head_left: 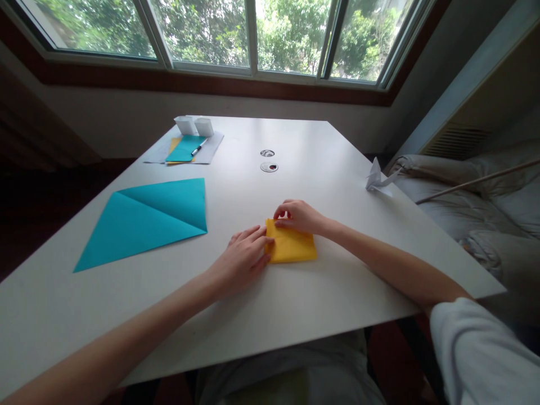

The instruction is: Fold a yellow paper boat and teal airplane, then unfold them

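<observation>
A small folded piece of yellow paper lies on the white table close in front of me. My left hand rests at its left edge, fingers stretched out and the tips touching the paper. At the paper's top left corner, my right hand has its thumb and fingers curled together in a pinch on the upper edge. The fingers cover part of that edge and corner.
A large folded turquoise paper lies to the left. Farther back are two small white boxes, turquoise paper and a marker. A white origami crane stands near the right edge. Two round discs sit mid-table.
</observation>
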A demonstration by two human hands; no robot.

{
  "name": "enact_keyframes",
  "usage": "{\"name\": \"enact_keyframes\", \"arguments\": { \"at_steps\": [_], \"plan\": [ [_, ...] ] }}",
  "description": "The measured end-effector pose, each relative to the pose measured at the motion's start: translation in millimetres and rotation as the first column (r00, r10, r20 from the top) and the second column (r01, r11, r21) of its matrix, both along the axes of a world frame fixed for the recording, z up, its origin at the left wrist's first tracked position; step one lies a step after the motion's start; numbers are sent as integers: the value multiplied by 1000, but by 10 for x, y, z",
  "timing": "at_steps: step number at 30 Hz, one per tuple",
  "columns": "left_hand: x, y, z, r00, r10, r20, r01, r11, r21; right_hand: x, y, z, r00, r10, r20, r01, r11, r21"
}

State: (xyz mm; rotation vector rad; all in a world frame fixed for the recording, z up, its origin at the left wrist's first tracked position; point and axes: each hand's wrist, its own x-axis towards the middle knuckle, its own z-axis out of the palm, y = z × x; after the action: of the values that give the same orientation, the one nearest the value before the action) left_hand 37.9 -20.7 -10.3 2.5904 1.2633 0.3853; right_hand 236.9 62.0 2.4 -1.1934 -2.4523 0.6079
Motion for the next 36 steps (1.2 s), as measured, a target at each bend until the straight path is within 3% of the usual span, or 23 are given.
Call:
{"name": "enact_keyframes", "arguments": {
  "at_steps": [3,10,18,23,26,29,31,34,36],
  "plan": [
    [-2,0,10,1000,12,-4,-12,1000,4,3,23,-14,1000,30,3,-30,1000,5],
    [-14,1,48,999,47,-17,-48,999,-20,13,120,7,952,296,77,-298,954,18],
    [-98,13,92,999,-6,-35,5,1000,-30,52,200,104,939,321,120,-314,947,-72],
    [-111,94,118,991,84,107,-76,994,-82,150,61,125,959,265,99,-260,964,-57],
    [-106,154,126,910,245,334,-163,953,-256,216,-56,126,986,165,-24,-166,986,-22],
    [-95,196,127,734,378,565,-128,893,-431,262,-160,116,981,54,-184,-69,994,-79],
    [-81,202,134,631,443,637,-83,855,-512,268,-219,102,940,13,-341,-78,981,-177],
    [-52,182,156,577,477,663,-45,829,-557,245,-286,81,855,-29,-517,-145,946,-292],
    [-38,165,172,571,467,675,-29,833,-552,222,-315,71,833,-54,-550,-135,945,-297]
  ]
}}
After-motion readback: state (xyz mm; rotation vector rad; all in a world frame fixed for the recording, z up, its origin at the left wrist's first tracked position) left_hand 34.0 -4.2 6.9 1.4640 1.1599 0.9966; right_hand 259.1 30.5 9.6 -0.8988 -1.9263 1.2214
